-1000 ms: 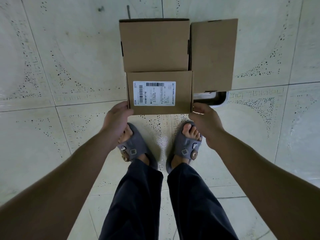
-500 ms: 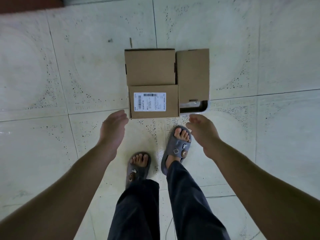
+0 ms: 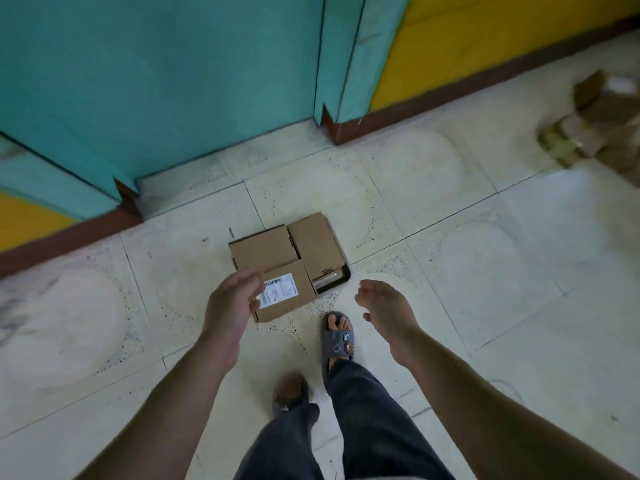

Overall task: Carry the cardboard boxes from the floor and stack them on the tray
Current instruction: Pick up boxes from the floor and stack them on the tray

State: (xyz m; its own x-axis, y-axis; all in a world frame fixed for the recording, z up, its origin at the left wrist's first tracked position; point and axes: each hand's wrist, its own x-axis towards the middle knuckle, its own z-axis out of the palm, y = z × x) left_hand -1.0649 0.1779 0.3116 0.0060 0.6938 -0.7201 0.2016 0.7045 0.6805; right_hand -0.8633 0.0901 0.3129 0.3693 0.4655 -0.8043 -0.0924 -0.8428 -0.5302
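Observation:
Three cardboard boxes lie side by side on a metal tray (image 3: pixel 337 281) on the tiled floor; only the tray's near right corner shows. The nearest box (image 3: pixel 289 296) carries a white barcode label. Behind it lies a plain box (image 3: pixel 263 249), and a long box (image 3: pixel 317 244) lies to the right. My left hand (image 3: pixel 232 306) hangs above the labelled box's left corner, fingers relaxed, holding nothing. My right hand (image 3: pixel 386 306) hovers empty to the right of the tray, fingers loose. More cardboard boxes (image 3: pixel 602 126) lie blurred on the floor at the far right.
A teal door and frame (image 3: pixel 173 81) and a yellow wall (image 3: pixel 467 39) with a brown skirting stand behind the tray. My feet in grey slippers (image 3: pixel 337 337) stand on the pale tiles just in front of the tray.
Both hands let go of the labelled box, which stays on the tray. I have straightened up and stepped back, so the door, wall and far boxes came into view.

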